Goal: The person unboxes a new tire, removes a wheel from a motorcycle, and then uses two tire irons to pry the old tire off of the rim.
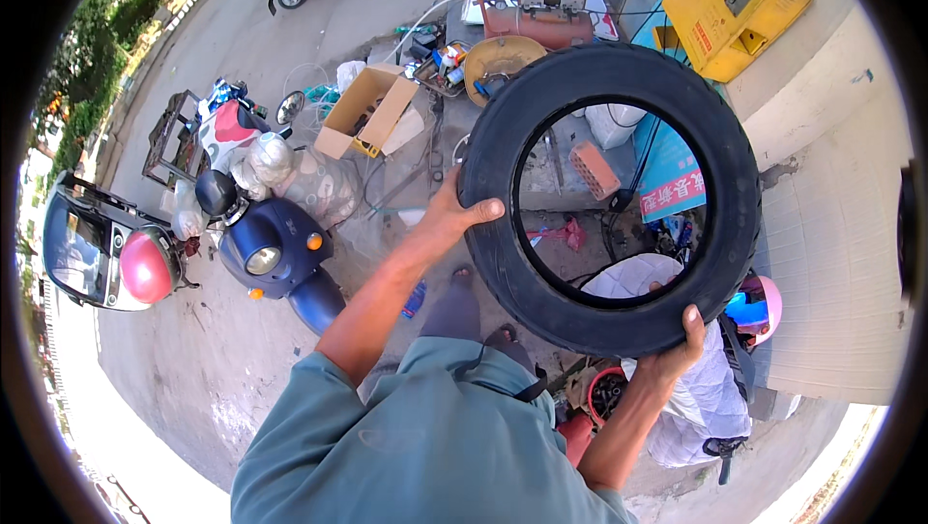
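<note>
Held up in front of me is a black rubber tire [498, 273] with no wheel in it; the ground shows through its hole. My left hand [454, 215] grips its left side, thumb lying on the sidewall and the other fingers hidden behind the tread. At the lower right edge, my right hand [677, 350] supports it from below, with the thumb up against the sidewall and fingertips just showing inside the hole. Through the hole I see a red brick [594, 170] lying on the ground.
On the left stands a dark blue scooter [275, 248]. Ahead are an open cardboard box [362, 113], a yellowish basin [503, 58] and an air compressor [541, 21]. A yellow metal box [730, 7] hangs at upper right. A red bucket [607, 393] and a quilted silver cover [701, 408] lie near my right forearm.
</note>
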The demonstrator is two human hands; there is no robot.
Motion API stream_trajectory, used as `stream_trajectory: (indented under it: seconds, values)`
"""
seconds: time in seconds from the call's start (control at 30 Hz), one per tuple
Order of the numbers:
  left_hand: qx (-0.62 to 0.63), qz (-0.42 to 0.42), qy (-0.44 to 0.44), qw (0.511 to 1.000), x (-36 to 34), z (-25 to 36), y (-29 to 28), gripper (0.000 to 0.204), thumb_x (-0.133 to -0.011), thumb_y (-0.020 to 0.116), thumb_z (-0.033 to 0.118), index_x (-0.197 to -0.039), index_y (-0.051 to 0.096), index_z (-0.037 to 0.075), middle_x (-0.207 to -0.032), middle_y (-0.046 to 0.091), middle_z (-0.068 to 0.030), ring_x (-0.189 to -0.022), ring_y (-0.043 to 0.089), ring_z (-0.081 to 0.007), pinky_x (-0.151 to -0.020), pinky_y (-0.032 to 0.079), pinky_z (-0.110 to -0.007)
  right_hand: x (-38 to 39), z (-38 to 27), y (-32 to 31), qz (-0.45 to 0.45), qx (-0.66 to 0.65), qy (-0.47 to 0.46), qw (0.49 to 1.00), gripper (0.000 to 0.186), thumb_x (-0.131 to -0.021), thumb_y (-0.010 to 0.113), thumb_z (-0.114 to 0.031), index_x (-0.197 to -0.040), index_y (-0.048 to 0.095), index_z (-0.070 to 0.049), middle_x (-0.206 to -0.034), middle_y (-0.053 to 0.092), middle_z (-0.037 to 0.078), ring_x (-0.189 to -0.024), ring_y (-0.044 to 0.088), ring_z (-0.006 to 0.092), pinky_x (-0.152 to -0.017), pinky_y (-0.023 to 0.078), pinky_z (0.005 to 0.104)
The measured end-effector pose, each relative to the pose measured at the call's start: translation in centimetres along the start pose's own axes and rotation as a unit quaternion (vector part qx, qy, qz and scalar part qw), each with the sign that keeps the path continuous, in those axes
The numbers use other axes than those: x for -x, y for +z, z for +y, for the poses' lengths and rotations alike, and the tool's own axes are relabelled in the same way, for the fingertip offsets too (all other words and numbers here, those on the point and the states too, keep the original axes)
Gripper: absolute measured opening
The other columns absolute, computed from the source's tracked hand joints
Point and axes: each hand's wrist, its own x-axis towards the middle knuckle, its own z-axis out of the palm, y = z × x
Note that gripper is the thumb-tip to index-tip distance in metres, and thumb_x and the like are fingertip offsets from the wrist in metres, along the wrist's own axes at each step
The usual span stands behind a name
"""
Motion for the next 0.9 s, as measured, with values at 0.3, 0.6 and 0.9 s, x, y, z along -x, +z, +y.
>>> stream_trajectory:
  seconds: [0.3, 0.6, 0.9]
  values:
    - [-0.127, 0.094, -0.141, 0.977, -7.4, -14.1, -3.4, 0.089, -0.072, 0.086, 0.019, -0.141, 0.039, -0.011, -0.128, 0.063, -0.0232, -0.119, 0.063, -0.0310, -0.103, 0.049, -0.040, -7.8, 12.6, -1.5, 0.056, 0.189, 0.180, 0.964, 0.076, -0.080, 0.081, -0.025, -0.139, 0.048, 0.007, -0.118, 0.065, 0.020, -0.103, 0.068, 0.0311, -0.089, 0.057, 0.0421]
    - [-0.295, 0.097, -0.239, 0.920, -21.5, -26.7, -13.1, 0.088, -0.068, 0.086, 0.028, -0.137, 0.046, -0.008, -0.122, 0.067, -0.0287, -0.116, 0.066, -0.0400, -0.098, 0.051, -0.044, -19.6, 39.8, -4.2, 0.103, 0.396, 0.332, 0.850, 0.084, -0.084, 0.085, -0.035, -0.145, 0.047, 0.008, -0.138, 0.059, 0.022, -0.124, 0.059, 0.0319, -0.106, 0.046, 0.0394]
    - [-0.361, 0.125, -0.221, 0.898, -39.0, -45.0, -23.2, 0.077, -0.069, 0.085, 0.022, -0.131, 0.050, -0.009, -0.119, 0.065, -0.0272, -0.114, 0.064, -0.0430, -0.098, 0.051, -0.045, -33.5, 64.2, 0.0, 0.024, 0.584, 0.286, 0.760, 0.097, -0.078, 0.082, -0.060, -0.139, 0.051, 0.009, -0.129, 0.064, 0.030, -0.121, 0.062, 0.0401, -0.105, 0.047, 0.0440]
